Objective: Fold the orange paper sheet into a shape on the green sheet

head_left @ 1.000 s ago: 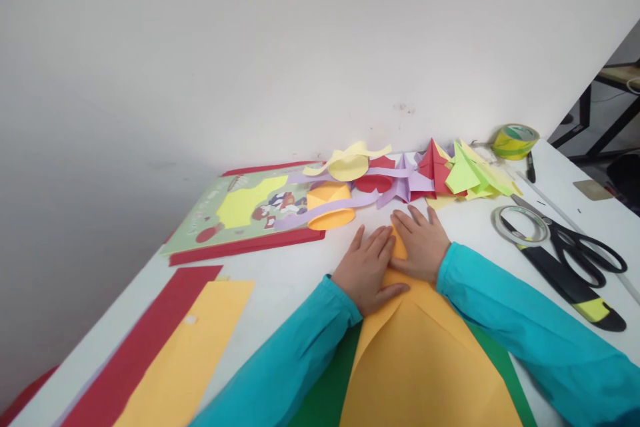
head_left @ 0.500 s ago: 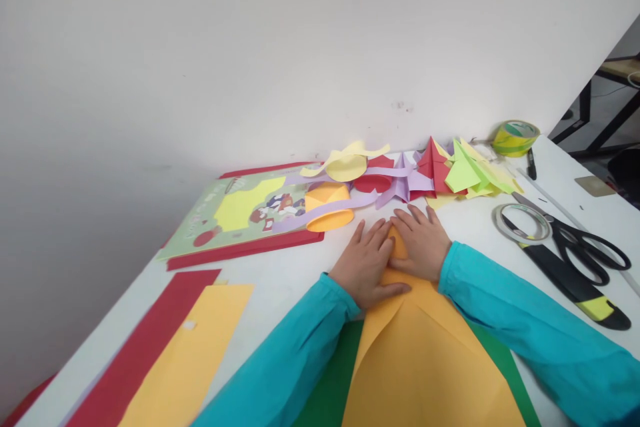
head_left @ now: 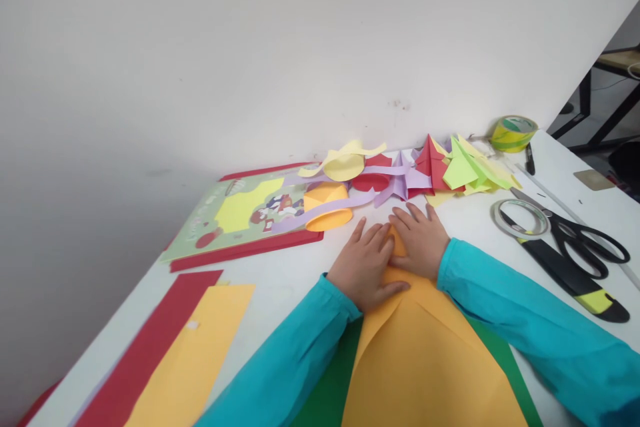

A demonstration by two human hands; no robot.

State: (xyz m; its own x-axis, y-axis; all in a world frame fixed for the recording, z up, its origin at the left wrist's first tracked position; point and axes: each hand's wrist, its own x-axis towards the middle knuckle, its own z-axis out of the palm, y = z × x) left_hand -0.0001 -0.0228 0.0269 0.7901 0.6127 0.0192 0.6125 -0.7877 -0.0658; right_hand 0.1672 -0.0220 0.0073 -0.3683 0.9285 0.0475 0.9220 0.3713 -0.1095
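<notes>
A large sheet of orange paper lies in front of me, its far end folded into a narrow point. Both hands press down on that narrow end. My left hand rests on its left edge with fingers spread and the thumb stretched across the paper. On the other side, my right hand lies flat with its fingers pointing away from me. A little orange shows between the two hands; the tip itself is partly covered. Beneath the orange paper is a green sheet, visible on both sides.
Scissors, a utility knife and a clear tape roll lie at right. Yellow tape stands behind. Folded paper planes and paper loops line the wall beside a printed pad. Red and orange strips lie left.
The hands stay pressed on the folded orange paper in almost the same place. Only a slight shift of the camera view shows.
</notes>
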